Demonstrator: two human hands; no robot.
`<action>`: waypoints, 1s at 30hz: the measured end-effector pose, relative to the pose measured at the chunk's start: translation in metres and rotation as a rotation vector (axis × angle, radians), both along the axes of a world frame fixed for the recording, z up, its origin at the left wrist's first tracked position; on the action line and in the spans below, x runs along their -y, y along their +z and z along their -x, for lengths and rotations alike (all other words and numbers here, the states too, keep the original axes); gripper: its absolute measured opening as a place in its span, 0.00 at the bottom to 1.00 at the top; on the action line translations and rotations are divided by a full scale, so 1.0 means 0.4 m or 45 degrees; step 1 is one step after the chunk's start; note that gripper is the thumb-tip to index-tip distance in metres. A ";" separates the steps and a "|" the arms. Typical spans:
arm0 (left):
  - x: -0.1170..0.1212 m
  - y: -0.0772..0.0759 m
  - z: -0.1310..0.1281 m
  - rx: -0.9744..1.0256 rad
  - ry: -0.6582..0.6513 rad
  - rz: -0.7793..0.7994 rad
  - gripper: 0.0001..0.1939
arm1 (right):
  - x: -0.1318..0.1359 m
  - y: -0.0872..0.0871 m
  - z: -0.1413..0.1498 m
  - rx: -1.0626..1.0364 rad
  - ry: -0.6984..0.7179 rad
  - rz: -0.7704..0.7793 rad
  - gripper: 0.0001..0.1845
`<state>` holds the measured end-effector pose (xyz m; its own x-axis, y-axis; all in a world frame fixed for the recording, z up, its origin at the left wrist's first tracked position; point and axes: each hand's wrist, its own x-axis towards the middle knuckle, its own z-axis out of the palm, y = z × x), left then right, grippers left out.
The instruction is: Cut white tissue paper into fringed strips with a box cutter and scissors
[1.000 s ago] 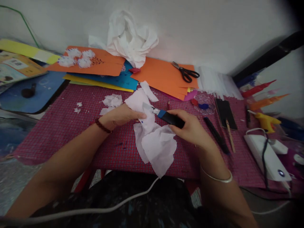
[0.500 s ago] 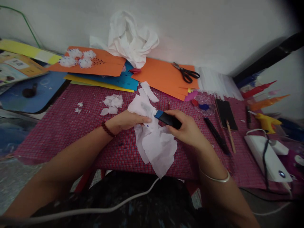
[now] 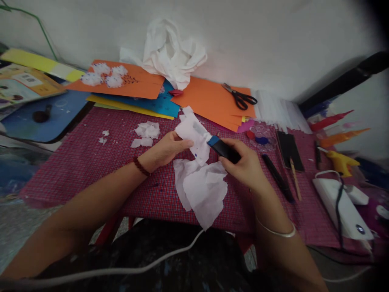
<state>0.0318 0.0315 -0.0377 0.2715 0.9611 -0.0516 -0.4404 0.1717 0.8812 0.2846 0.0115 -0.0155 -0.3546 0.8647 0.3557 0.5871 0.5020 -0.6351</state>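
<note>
My left hand (image 3: pixel 170 150) pinches a folded piece of white tissue paper (image 3: pixel 194 136) between thumb and fingers. The paper is marked with small blue spots and a greyish patch. My right hand (image 3: pixel 243 162) is closed around a black stapler (image 3: pixel 225 150) with a blue end, and that end meets the paper's right edge. Just below, a larger crumpled sheet of white tissue (image 3: pixel 205 190) lies on the checked tablecloth at the near edge. Torn tissue scraps (image 3: pixel 147 129) are left of the held paper.
Orange sheets (image 3: pixel 209 99) carry black scissors (image 3: pixel 241 98) at the back. Bunched white tissue (image 3: pixel 173 56) leans on the wall. An orange card with white puffs (image 3: pixel 142 81) lies back left. To the right are a black marker (image 3: pixel 277 176), a phone-like black slab (image 3: pixel 288 146) and a white device (image 3: pixel 343 207).
Both hands have shifted slightly up and right with the tissue paper and stapler. The held paper has turned and now sits farther from the larger sheet below. The view has moved slightly.
</note>
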 end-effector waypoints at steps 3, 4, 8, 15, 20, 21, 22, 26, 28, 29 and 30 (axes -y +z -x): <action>-0.003 0.009 -0.005 -0.010 0.130 0.008 0.17 | 0.000 -0.003 -0.002 0.001 -0.004 0.006 0.27; -0.004 0.011 -0.006 -0.018 0.170 0.001 0.15 | 0.001 -0.003 -0.002 0.001 -0.002 0.004 0.27; -0.008 0.009 -0.007 -0.086 0.277 -0.030 0.09 | 0.001 -0.007 -0.001 0.005 0.016 0.002 0.27; -0.003 0.006 -0.002 -0.249 0.278 -0.033 0.06 | 0.003 -0.006 0.003 0.043 0.014 -0.021 0.27; 0.006 0.029 -0.011 -0.247 0.259 0.087 0.07 | 0.006 -0.001 0.008 0.110 0.028 -0.076 0.27; 0.008 0.033 -0.013 -0.209 0.247 0.135 0.07 | 0.007 0.000 0.008 0.127 0.025 -0.089 0.27; 0.010 0.037 -0.015 -0.158 0.237 0.186 0.07 | 0.007 0.001 0.009 0.141 0.019 -0.102 0.27; 0.015 0.043 -0.019 0.050 0.251 0.318 0.09 | 0.007 0.006 0.009 0.178 0.000 -0.128 0.26; 0.016 0.043 -0.017 0.121 0.245 0.294 0.09 | 0.007 0.006 0.010 0.181 0.009 -0.138 0.25; 0.017 0.042 -0.016 0.145 0.231 0.269 0.08 | 0.007 0.006 0.011 0.180 0.016 -0.142 0.25; 0.018 0.042 -0.016 0.160 0.217 0.244 0.08 | 0.007 0.005 0.013 0.179 0.021 -0.145 0.25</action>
